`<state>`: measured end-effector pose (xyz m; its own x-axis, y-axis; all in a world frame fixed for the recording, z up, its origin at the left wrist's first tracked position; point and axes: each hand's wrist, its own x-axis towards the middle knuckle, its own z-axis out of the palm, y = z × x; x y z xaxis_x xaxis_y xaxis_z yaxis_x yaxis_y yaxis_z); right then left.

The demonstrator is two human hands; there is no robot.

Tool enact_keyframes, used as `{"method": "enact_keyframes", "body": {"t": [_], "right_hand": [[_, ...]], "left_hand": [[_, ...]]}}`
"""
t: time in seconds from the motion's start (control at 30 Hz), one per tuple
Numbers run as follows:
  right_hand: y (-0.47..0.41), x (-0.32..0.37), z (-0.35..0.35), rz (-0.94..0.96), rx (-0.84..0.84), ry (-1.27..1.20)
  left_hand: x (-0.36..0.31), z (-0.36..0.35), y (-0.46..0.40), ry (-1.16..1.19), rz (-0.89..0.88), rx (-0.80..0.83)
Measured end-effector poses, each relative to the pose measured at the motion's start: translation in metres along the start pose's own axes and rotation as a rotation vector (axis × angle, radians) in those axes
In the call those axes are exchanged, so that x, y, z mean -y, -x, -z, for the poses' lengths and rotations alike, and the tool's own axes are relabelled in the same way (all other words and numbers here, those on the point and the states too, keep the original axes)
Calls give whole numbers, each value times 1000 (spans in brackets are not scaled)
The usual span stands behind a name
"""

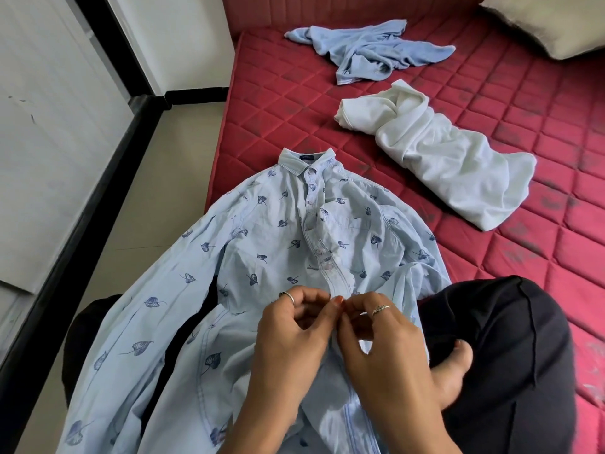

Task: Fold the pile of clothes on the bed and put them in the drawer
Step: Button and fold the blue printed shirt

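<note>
A light blue leaf-print shirt (271,244) is spread front-up across the near edge of the bed (491,103) and over the lap of the seated person, its collar pointing away and one sleeve hanging off the left side toward the floor (137,204). Both hands are brought together at the button placket low on the shirt front. The left hand (294,332) is curled narrow, thumb and forefinger pinched on the placket edge; a ring is worn on one finger. The right hand (379,335) is likewise nearly closed, its fingertips pinching the opposite edge of the placket just beside the left thumb, a ring also seen on it. Farther up the red quilted mattress, a crumpled white garment (435,152) lies unfolded, and beyond it a rumpled pale blue garment (370,50), the two well apart. A pillow (550,24) is seen at the far right corner.
</note>
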<state>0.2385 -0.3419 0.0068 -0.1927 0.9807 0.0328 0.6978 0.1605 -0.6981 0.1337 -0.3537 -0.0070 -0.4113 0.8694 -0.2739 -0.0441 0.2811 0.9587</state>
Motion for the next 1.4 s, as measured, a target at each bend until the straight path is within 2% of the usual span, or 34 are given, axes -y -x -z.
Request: {"method": "enact_keyframes", "body": {"t": [0.13, 0.33, 0.47, 0.63, 0.73, 0.83, 0.9, 0.97, 1.07, 1.2, 1.3, 1.4], "right_hand": [[3, -17, -27, 53, -167, -109], [4, -21, -33, 168, -256, -166], [3, -18, -31, 66, -253, -373], [-1, -12, -21, -174, -129, -685], [-8, -12, -16, -358, -27, -972], [-16, -12, -11, -534, 118, -1251], [-22, -14, -7, -576, 198, -1301], [-27, -16, -5, -561, 223, -1281], [-30, -16, -3, -443, 135, -1122], [-15, -3, 12, -224, 11, -635], [-3, 2, 23, -162, 20, -297], [0, -1, 23, -139, 53, -116]], "left_hand": [[5, -4, -1, -55, -44, -40], [8, -7, -4, -79, -56, -78], [8, -7, -4, 1, -52, -115], [13, -10, -6, 42, -96, -131], [13, -9, -8, 29, -111, -125], [12, -6, -10, -63, -144, -135], [10, -3, -13, -131, -184, -111], [3, -1, -17, -183, -224, -63], [-9, -3, -26, -226, -275, -9], [-25, -11, -42, -264, -323, 38], [-38, -16, -53, -302, -351, 80], [-47, -17, -67, -300, -356, 136]]}}
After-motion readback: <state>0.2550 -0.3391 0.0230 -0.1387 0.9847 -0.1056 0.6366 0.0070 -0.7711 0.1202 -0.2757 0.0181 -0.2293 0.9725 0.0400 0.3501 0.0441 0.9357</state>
